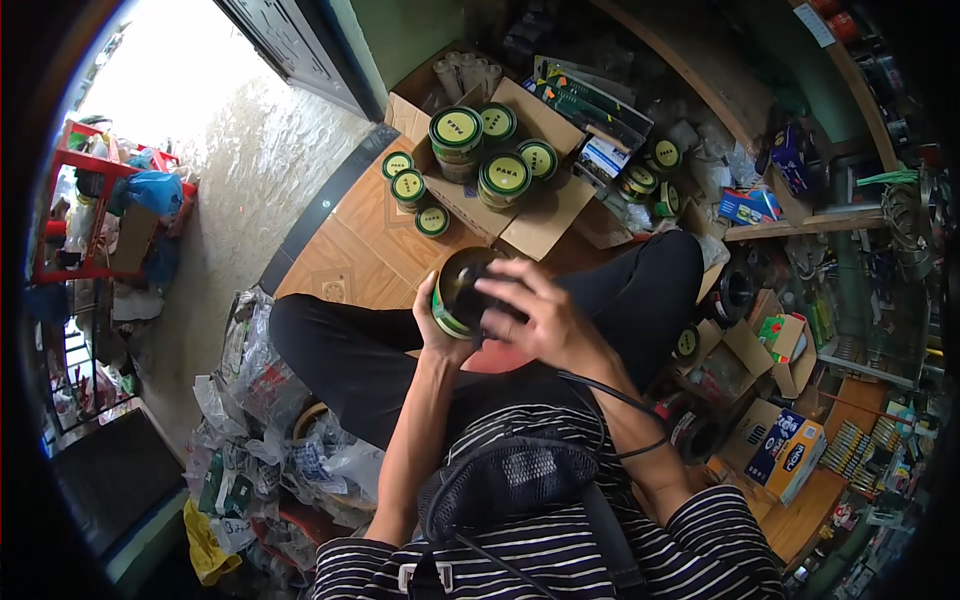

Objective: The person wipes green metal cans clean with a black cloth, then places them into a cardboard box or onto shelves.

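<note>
A round can (453,312) with a green and pale label is tilted over my lap, its dark end turned up. My left hand (430,318) is closed around its left side and underside. At the can's right side is my right hand (545,318), slightly blurred, its fingers curled over a black cloth-like piece (492,298) that lies against the can. What this black piece is, I cannot tell exactly. Beyond my hands, several PAKA cans with yellow-green lids, such as one can (505,175), stand in and on an open cardboard box (545,215).
Three smaller cans (407,186) stand on the tiled floor (350,240) left of the box. Plastic bags (340,455) are heaped at my left. Boxes, including a blue and yellow one (785,455), and crowded shelves line the right. A red rack (100,200) stands beyond the doorway.
</note>
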A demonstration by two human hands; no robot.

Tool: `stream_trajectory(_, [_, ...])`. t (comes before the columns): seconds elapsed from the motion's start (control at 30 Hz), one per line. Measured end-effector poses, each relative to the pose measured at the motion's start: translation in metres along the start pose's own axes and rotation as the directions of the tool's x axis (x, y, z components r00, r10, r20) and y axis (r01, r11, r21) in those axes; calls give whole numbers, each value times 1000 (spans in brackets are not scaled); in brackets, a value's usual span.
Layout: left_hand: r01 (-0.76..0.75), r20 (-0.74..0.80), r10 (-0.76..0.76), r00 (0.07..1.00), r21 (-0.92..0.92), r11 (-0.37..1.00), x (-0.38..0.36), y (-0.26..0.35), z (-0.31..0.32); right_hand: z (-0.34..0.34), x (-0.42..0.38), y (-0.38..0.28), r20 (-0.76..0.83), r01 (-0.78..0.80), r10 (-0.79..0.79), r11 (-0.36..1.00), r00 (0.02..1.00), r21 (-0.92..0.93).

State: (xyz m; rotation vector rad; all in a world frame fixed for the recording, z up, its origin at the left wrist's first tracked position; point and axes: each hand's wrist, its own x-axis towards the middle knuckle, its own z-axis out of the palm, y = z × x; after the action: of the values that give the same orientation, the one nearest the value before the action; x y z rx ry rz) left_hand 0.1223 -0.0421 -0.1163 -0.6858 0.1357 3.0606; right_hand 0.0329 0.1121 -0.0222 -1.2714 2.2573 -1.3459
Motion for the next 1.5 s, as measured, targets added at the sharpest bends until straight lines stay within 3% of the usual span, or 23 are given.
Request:
stream_trajectory(0.07, [64, 31, -63, 997, -8, 998, 3, -4, -1, -5, 4, 5, -69, -166, 165, 986, 984, -1])
stream_trajectory(0.2, [110, 21, -109, 994, -31, 993, 5, -12, -20, 15, 20, -10, -148, -58, 62, 998, 987, 32])
stream_trajectory(0.27, [41, 171, -2, 985, -225, 974, 7, -18, -32, 20, 15, -23, -15, 6, -6, 1000, 1000, 17])
stream_trajectory(0.3, [118, 148, -65, 987, -380, 917, 8, -13, -39, 20, 9, -21, 34, -7, 5, 997, 999, 71])
stream_trajectory(0.33, [61, 236, 15, 972, -312, 948, 11, -9, -46, 16, 2, -16, 80, -24, 14, 992, 997, 121])
stream_trajectory(0.4, [20, 9, -19, 1000, -44, 999, 0, -4, 2, -1, -4, -9, 34, -107, 107, 994, 994, 3])
stream_trajectory(0.43, [9, -83, -12, 996, -42, 999, 5, -6, -3, -5, -4, -3, -22, -144, 144, 989, 989, -17])
stream_trajectory(0.5, [72, -10, -72, 997, -20, 997, 6, -9, -7, -8, 3, 2, -85, -179, 173, 981, 981, -74])
stream_trajectory(0.63, [-9, -20, 7, 1000, -111, 994, 0, -16, -8, 18, 12, -20, -40, 16, -20, 994, 999, -106])
stream_trajectory(0.67, [17, 157, 31, 987, -295, 955, 12, -16, -50, 19, 8, -25, 9, 72, -72, 997, 997, -41])
stream_trajectory(0.73, [7, 203, 10, 979, -81, 997, 3, -6, -32, 13, -5, -18, 96, 72, -74, 997, 993, 18])
stream_trajectory(0.87, [68, -20, -68, 997, -1, 998, 2, -10, -3, -3, -3, -2, -47, -112, 108, 990, 993, -84])
stream_trajectory(0.9, [76, 195, -76, 978, 5, 997, 9, -8, -19, 3, 2, -4, -76, -101, 95, 991, 993, -86])
stream_trajectory(1.1, [-33, 340, 95, 936, -183, 982, 5, -10, -58, 23, -3, -22, 118, 173, -161, 980, 980, -94])
stream_trajectory(1.13, [-27, 281, 41, 959, -55, 998, 11, 1, -65, 20, -6, -12, 93, 127, -117, 985, 989, -116])
stream_trajectory(1.17, [56, 266, -20, 964, -127, 990, 5, 0, -36, 18, -8, 0, 70, 80, -71, 987, 995, -137])
stream_trajectory(1.2, [41, 100, -38, 994, -25, 999, 4, -2, -24, 14, -7, 2, 48, 27, -19, 988, 999, -154])
stream_trajectory(1.27, [122, 144, -115, 983, -45, 992, 4, -6, -14, 8, 4, -6, -77, -160, 151, 979, 985, -124])
stream_trajectory(1.33, [36, 66, -38, 997, 30, 999, 6, -11, -13, 21, 10, -9, -86, -107, 94, 983, 992, -148])
stream_trajectory(1.37, [23, 115, -13, 993, -89, 996, 4, -12, -18, 24, 13, -14, -45, 7, -16, 980, 999, -196])
stream_trajectory(1.4, [-134, 50, 134, 990, 7, 991, 0, -17, -13, 22, 15, -28, -21, 91, -96, 982, 995, -166])
stream_trajectory(1.47, [-357, 234, 364, 902, -72, 931, -3, -24, -26, 27, 6, -19, 80, 102, -107, 993, 991, 65])
stream_trajectory(1.5, [-114, 28, 117, 993, -80, 990, 6, 4, -28, 27, 1, -16, 52, 110, -114, 992, 992, 67])
